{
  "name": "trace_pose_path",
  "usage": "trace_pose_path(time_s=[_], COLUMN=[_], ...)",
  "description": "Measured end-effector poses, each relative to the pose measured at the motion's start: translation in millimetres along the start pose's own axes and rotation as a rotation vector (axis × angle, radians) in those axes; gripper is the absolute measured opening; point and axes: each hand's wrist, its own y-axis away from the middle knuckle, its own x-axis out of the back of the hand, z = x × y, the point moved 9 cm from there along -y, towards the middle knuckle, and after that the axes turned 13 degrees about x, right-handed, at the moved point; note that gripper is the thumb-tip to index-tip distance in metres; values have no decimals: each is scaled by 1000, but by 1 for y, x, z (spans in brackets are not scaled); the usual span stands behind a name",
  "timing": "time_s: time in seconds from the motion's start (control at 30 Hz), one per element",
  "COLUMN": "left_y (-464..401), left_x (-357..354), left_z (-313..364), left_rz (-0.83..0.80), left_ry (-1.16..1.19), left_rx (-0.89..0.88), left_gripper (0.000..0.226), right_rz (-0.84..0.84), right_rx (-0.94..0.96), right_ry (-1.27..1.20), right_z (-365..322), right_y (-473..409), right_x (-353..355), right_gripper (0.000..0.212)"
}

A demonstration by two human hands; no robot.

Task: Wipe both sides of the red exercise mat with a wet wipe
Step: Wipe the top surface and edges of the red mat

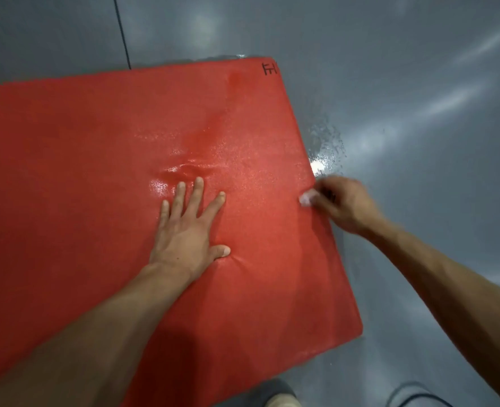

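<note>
The red exercise mat [81, 171] lies flat on the grey floor and fills the left and middle of the view. Its surface shines wet around the middle. My left hand [188, 227] presses flat on the mat with fingers spread, denting the foam. My right hand [341, 202], blurred by motion, is at the mat's right edge and grips a small white wet wipe [306, 198], of which only a bit shows past the fingers.
The grey floor [419, 83] surrounds the mat, with a wet patch [326, 148] just beyond the right edge. A black mark [269, 69] sits at the mat's far right corner. A shoe [281, 399] and a dark cable [413, 396] lie near the bottom.
</note>
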Motion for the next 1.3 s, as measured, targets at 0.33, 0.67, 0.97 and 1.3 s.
trace_pose_path(time_s=[0.33,0.67,0.97,1.3], left_y=[0,1,1,1], left_x=[3,4,4,3], left_z=[0,0,0,0], left_rz=[1,-1,-17,-1], left_ry=[19,21,12,37], left_rx=[26,22,30,25], left_gripper=[109,108,109,108], right_rz=[-49,89,102,156], right_rx=[-46,-149,-143,-409], right_ry=[-121,-112,-49,52], right_z=[-14,-7,0,6], right_y=[99,96,89,221], right_x=[-23,-29,-26,-26], right_gripper=[49,24,10,28])
